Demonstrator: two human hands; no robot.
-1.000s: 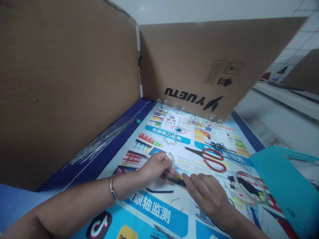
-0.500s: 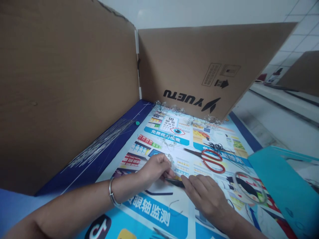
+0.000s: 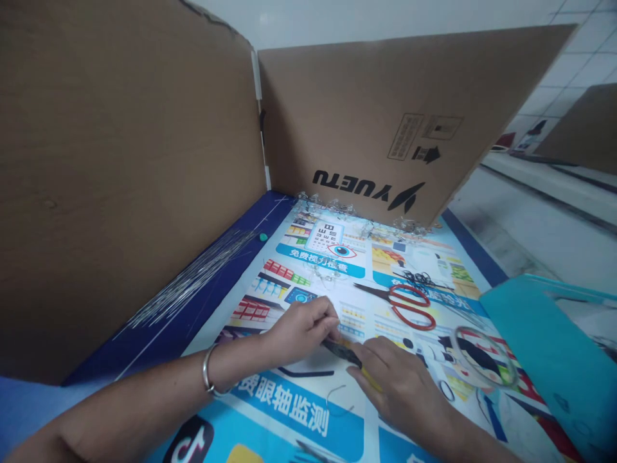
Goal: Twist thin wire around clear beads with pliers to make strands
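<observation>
My left hand (image 3: 308,326), with a silver bangle at the wrist, is closed in a pinch. The small clear glassy piece it held a moment ago is now hidden by the fingers. My right hand (image 3: 407,386) grips pliers (image 3: 340,350) with dark jaws and a bit of yellow handle showing. The jaws point at my left fingertips; whether they bite on anything I cannot make out. Scissors (image 3: 414,307) with red handles lie beyond my right hand. Bent bits of thin wire (image 3: 337,399) lie below the pliers, on the printed sheet (image 3: 270,444).
Cardboard panels (image 3: 357,116) wall off the left and back. Straight thin wires (image 3: 193,276) lie along the left edge. Clear beaded pieces (image 3: 328,273) rest on the sheet, more along the back. Right of the scissors are a black tangle (image 3: 419,280), a clear ring (image 3: 457,350) and a turquoise box (image 3: 530,334).
My left hand has turned, so the clear piece at its fingertips no longer shows. The pliers have tilted, and their yellow handle has come into sight beneath my right hand.
</observation>
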